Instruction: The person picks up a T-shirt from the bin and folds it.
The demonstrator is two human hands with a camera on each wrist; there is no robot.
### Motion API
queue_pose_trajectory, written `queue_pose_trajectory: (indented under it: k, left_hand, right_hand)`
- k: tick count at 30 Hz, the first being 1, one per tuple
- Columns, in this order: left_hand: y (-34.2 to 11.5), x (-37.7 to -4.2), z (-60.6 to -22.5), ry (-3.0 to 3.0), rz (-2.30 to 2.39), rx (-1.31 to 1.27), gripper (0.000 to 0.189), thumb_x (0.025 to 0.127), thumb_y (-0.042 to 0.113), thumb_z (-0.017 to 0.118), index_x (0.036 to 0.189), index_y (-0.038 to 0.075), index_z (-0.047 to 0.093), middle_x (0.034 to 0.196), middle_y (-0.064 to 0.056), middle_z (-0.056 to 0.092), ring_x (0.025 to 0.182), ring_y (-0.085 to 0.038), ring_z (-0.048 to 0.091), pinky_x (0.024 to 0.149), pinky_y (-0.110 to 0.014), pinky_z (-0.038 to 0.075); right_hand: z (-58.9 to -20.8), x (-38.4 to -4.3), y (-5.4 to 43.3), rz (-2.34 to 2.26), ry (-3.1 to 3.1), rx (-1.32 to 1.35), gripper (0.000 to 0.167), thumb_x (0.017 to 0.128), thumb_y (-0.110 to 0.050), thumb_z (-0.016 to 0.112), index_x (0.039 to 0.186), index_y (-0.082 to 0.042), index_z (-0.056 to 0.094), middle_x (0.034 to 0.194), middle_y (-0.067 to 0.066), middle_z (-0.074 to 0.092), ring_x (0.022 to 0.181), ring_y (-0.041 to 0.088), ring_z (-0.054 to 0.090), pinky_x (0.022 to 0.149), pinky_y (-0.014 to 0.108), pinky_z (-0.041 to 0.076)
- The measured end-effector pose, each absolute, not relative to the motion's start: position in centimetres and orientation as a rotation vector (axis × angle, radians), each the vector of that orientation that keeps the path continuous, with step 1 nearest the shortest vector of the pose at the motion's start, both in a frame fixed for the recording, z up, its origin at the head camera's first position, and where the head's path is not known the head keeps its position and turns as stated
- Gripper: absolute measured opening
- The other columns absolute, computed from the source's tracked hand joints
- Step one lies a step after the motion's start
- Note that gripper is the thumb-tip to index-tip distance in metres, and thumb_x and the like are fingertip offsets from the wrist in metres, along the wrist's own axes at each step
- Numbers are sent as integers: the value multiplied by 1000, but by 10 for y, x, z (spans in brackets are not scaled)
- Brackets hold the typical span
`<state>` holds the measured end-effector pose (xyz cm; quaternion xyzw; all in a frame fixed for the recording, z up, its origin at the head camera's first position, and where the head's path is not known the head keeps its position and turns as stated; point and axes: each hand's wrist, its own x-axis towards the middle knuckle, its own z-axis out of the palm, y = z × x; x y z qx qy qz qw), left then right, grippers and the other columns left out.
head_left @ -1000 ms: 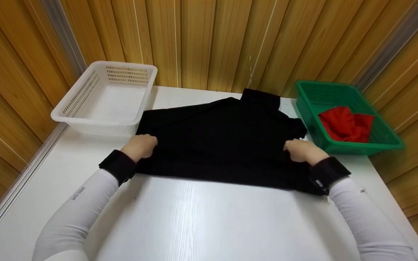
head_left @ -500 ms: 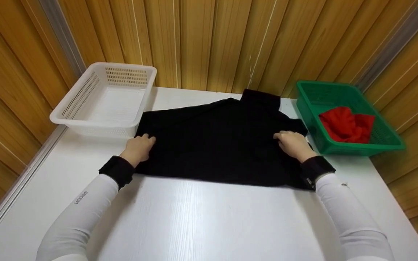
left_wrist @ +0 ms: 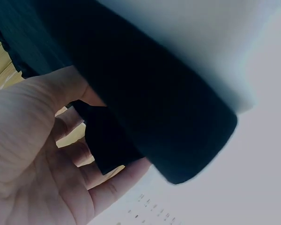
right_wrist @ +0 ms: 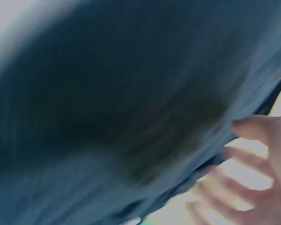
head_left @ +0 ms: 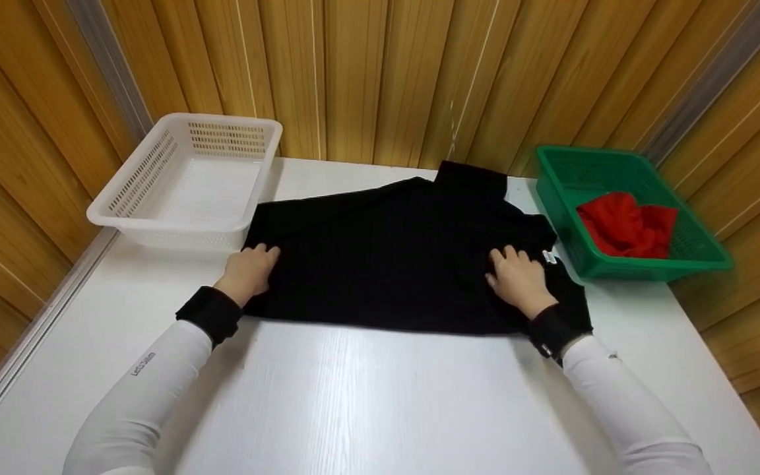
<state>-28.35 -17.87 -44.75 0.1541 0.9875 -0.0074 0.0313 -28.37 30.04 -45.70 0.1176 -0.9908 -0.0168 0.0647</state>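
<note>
A black shirt lies spread and partly folded on the white table, with a small white label showing near its right end. At its left end, my left hand holds the edge. In the left wrist view that hand's thumb and fingers lie around a dark fold of cloth. My right hand rests on the right part of the shirt, fingers spread and slightly bent. The right wrist view is blurred; loose fingers show there against the dark cloth.
A white perforated basket stands at the back left, close to the shirt's left edge. At the back right is a green basket with a red cloth in it. Wood-patterned panels border the table.
My right hand has moved left across the shirt, and its fingers have gone from curled to spread. The white label shows more fully. My left hand has stayed at the left end.
</note>
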Motion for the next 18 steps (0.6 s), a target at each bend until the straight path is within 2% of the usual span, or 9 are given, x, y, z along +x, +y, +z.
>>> queue_pose_trajectory:
  k: [5,9,13,18]
  left_hand:
    - [-182,-284,-453,3073,17,507,45,88,3,70,130,-6,56,114,-30,64,99,-49,67,80,-57,60]
    - [-185,-284,-457,3147,29,522,28,91,-3,63,118,-6,57,103,-29,65,90,-48,67,73,-56,61]
    - [-185,-283,-462,3183,-8,484,27,90,-10,60,117,-6,55,101,-29,64,86,-47,67,69,-54,61]
    - [-179,-274,-461,3193,-78,448,39,93,-10,59,131,-7,52,112,-30,62,95,-45,66,72,-52,62]
  right_hand:
    - [-456,-243,282,70,-3284,200,59,107,-38,50,150,3,43,146,36,48,126,58,53,93,69,53]
    - [-458,-222,281,168,-3423,153,74,107,-51,42,162,-4,25,165,35,22,142,67,30,98,82,41]
    - [-462,-214,285,260,-3503,114,87,104,-63,40,165,-9,10,170,31,1,147,70,9,97,93,27]
    - [-464,-211,288,293,-3512,135,98,98,-71,43,166,-10,7,170,30,-3,148,70,3,97,94,22]
